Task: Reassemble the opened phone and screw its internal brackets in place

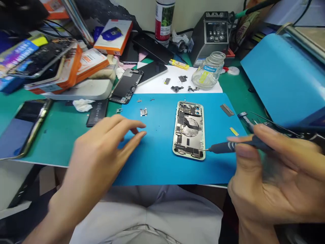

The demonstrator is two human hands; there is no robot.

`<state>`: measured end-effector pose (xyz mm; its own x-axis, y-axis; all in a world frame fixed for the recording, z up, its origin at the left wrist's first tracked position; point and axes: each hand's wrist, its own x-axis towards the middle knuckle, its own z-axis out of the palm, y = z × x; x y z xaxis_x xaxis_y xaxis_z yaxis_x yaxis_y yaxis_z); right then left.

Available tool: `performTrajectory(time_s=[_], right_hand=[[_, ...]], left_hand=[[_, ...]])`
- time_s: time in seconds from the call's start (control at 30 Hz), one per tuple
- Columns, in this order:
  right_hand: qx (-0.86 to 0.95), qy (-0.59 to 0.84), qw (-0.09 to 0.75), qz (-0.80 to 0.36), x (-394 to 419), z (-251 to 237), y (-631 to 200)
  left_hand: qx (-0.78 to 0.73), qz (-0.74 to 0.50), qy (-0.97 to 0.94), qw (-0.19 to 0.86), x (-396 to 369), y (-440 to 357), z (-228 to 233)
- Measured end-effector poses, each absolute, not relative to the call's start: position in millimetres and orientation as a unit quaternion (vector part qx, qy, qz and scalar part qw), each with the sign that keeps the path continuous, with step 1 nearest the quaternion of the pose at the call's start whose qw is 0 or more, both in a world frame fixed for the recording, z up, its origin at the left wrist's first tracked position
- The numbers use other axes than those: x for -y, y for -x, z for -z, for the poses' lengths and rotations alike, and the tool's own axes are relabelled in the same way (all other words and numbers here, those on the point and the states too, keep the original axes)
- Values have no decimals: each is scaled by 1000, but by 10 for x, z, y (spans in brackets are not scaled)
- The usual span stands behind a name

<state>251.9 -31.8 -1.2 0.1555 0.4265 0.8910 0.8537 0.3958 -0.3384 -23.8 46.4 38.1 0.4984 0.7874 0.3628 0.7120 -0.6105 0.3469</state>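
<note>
Counter (61,135) green, blue mat (149,166), grey station (215,35) one o'clock; right grip (274,166) clamped round screwdriver (220,147) at opened phone (184,130), five o'clock corner; left grip (99,145) slightly parted.

Free mat (152,152) beside opened phone (194,139)

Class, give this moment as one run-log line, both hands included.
right hand: holds screwdriver | tip: near lower right corner of opened phone | left hand: open, nothing visibly held | phone: on blue mat

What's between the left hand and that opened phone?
In the head view, blue mat and tiny dark specks lie between the left hand and the opened phone.
</note>
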Motion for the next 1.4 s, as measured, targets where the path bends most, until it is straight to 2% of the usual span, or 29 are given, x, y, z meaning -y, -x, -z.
performTrajectory(time_s=[0.07,0.23,0.43,0.53,0.63,0.73,0.87,1.03,1.2,1.4], right_hand=[[641,485,553,220,312,15,-2551],[640,472,577,187,315,43,-2505],[687,518,499,104,387,51,-2370],[605,509,609,69,380,-64,-2321],[506,471,721,-37,301,-167,-2247],[452,445,749,-192,149,-177,-2097],[402,428,763,-271,-37,-174,-1828],[390,431,776,-245,-51,-253,-1630],[418,469,764,-150,-6,-262,-1562],[450,491,738,-107,-27,-229,-1559]], left_hand=[[-421,-200,-878,106,-598,237,-342],[-404,-199,-885,115,-656,104,-242],[-446,-208,-843,218,-582,-122,-271],[-451,-236,-792,337,-591,-153,-314],[-427,-259,-703,507,-589,-131,-372],[-385,-263,-595,655,-586,-125,-408],[-349,-316,-487,736,-594,-145,-363],[-328,-393,-420,749,-605,-130,-266],[-312,-392,-404,765,-598,-114,-256],[-310,-385,-407,768,-597,-105,-268]])
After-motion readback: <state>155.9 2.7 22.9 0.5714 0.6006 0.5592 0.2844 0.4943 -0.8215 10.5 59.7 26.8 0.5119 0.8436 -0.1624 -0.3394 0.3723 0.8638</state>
